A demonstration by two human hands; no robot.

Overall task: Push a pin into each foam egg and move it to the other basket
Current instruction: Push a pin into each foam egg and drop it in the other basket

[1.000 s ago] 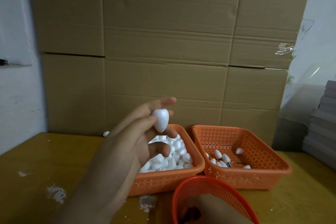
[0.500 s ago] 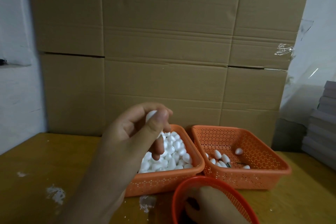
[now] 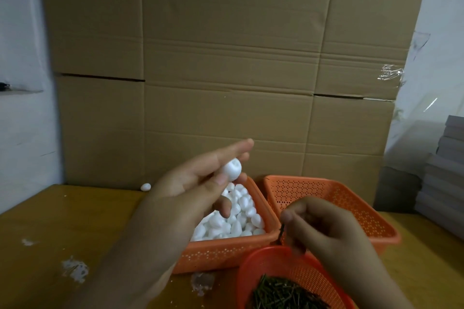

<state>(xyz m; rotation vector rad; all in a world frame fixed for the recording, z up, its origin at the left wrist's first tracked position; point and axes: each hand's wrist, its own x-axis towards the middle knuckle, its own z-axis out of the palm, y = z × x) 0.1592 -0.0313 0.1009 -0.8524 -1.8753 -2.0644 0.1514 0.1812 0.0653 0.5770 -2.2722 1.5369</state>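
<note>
Three orange baskets: left basket [image 3: 226, 249] heaped with eggs, right basket [image 3: 326, 190], round basket [image 3: 283, 261] of pins. Left hand [image 3: 190, 195] raised, fingertips pinching one egg [image 3: 231, 170]. Right hand [image 3: 324, 231] pinches one pin [image 3: 280, 232].

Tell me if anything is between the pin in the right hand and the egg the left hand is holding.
Nothing visible. The pin in the right hand sits below and right of the egg held by the left hand, with only open air between.
</note>
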